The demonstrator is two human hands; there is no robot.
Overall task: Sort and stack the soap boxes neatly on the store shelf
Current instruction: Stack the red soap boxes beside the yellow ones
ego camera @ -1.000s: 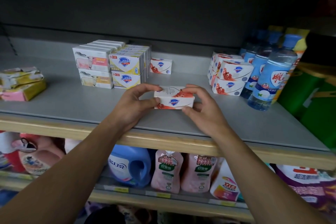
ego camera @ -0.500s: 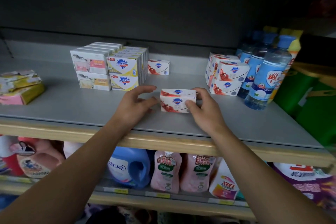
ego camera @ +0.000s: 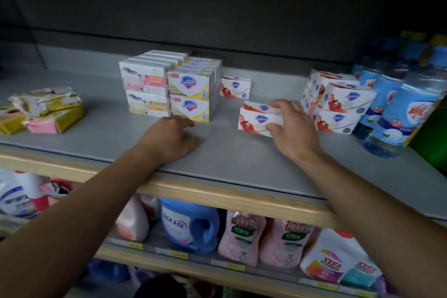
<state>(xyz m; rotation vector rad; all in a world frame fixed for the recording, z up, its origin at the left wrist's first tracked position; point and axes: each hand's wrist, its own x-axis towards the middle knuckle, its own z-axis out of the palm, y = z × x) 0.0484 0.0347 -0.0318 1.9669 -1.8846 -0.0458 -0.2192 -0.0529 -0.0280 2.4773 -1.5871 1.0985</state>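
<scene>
My right hand (ego camera: 291,128) grips a white-and-red soap box (ego camera: 257,117) standing on the grey shelf (ego camera: 229,155), just left of a loose pile of the same red soap boxes (ego camera: 338,101). Another red box (ego camera: 235,86) stands alone further back. My left hand (ego camera: 170,138) rests flat on the shelf with fingers apart, holding nothing, in front of the neat two-high stack of yellow soap boxes (ego camera: 191,94). Beside those on the left stand white soap boxes with pink and yellow labels (ego camera: 146,89).
Torn yellow and pink wrapped packs (ego camera: 46,111) lie at the shelf's left end. Blue-capped water bottles (ego camera: 396,113) crowd the right end. A wooden lip (ego camera: 217,193) edges the shelf; detergent jugs and pink pouches (ego camera: 242,237) fill the shelf below.
My left hand let go of the red soap box and dropped flat onto the shelf. My right hand carried the box rightward and back, close to the red pile.
</scene>
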